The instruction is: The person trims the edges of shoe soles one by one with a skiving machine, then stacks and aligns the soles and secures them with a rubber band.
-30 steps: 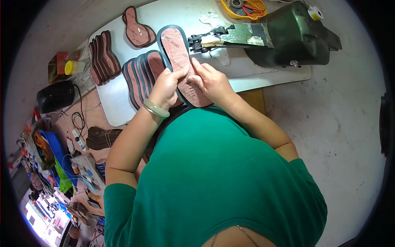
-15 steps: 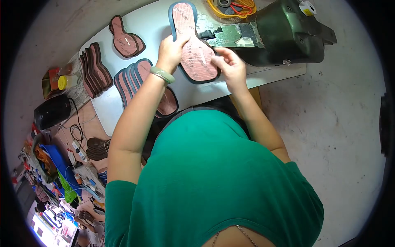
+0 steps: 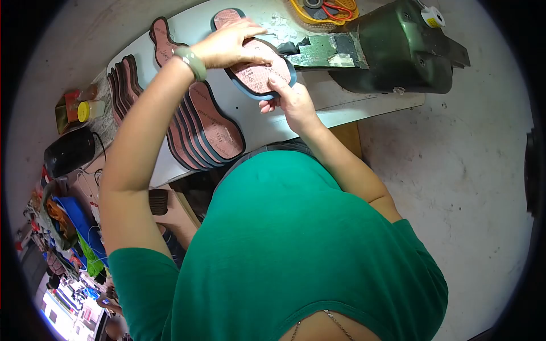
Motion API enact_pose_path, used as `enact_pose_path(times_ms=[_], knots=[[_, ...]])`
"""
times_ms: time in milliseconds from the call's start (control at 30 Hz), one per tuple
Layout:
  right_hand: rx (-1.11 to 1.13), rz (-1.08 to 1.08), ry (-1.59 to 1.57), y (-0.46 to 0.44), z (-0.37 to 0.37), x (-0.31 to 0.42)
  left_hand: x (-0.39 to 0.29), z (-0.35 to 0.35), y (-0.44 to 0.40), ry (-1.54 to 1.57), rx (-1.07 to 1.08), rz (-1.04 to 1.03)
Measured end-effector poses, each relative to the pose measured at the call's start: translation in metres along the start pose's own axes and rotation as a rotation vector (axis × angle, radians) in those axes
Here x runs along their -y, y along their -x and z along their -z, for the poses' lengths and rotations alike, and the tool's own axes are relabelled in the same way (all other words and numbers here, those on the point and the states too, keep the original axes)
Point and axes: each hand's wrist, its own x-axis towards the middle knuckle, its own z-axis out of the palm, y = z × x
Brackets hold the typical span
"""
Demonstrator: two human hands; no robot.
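Overall, a pale, scuffed floor fills the right side, with clutter crowded at lower left. Next in size comes the white table, a green machine at its right end. A leaning stack of soles lies near the person, a smaller stack farther left. The sole in hand is over the table, just beside the machine's narrow arm; whether it is one layer or two, I cannot tell. Handling it seems the step in hand, and a further move would call for a firm edge grip. The left hand crosses its waist, fingers and thumb spread; the right hand pinches the near end, thumb on top. Smallest are a yellow-lidded jar and a bangle
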Motion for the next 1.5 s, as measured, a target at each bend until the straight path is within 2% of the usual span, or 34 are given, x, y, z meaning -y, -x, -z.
enact_pose_path(times_ms=[33,67,167,200,333,433,600,700,967,1167,1433,1500], knots=[[-0.013,-0.014,0.022,-0.003,0.000,0.003,-0.001,0.007,-0.003,0.149,0.273,-0.051],[-0.030,-0.028,0.044,-0.004,-0.001,0.006,0.002,0.007,-0.005,0.150,0.272,-0.052],[-0.077,-0.039,0.018,-0.006,-0.008,0.018,0.013,0.009,-0.016,0.516,0.483,0.080],[-0.097,-0.045,0.002,-0.007,-0.010,0.020,0.015,0.009,-0.014,0.514,0.484,0.083],[-0.158,-0.053,0.086,-0.012,-0.009,0.021,0.017,0.008,-0.006,0.467,0.453,0.112],[-0.190,-0.043,0.138,-0.012,-0.010,0.027,0.004,0.006,0.012,0.761,0.381,0.295],[-0.209,0.020,0.176,-0.012,-0.006,0.029,-0.010,0.000,0.028,0.726,0.293,0.363],[-0.216,0.060,0.170,-0.012,-0.003,0.029,-0.014,-0.014,0.036,0.900,0.211,0.463],[-0.188,0.018,0.266,-0.002,0.005,0.036,-0.024,-0.044,0.052,0.703,-0.100,0.390],[-0.166,-0.025,0.270,0.001,0.000,0.028,-0.025,-0.054,0.055,0.660,-0.179,0.475],[-0.197,0.092,0.276,-0.012,0.008,0.021,-0.034,-0.055,0.056,0.613,-0.256,0.547],[-0.132,0.211,0.296,-0.006,0.012,0.014,-0.035,-0.058,0.055,0.628,-0.280,0.554]])
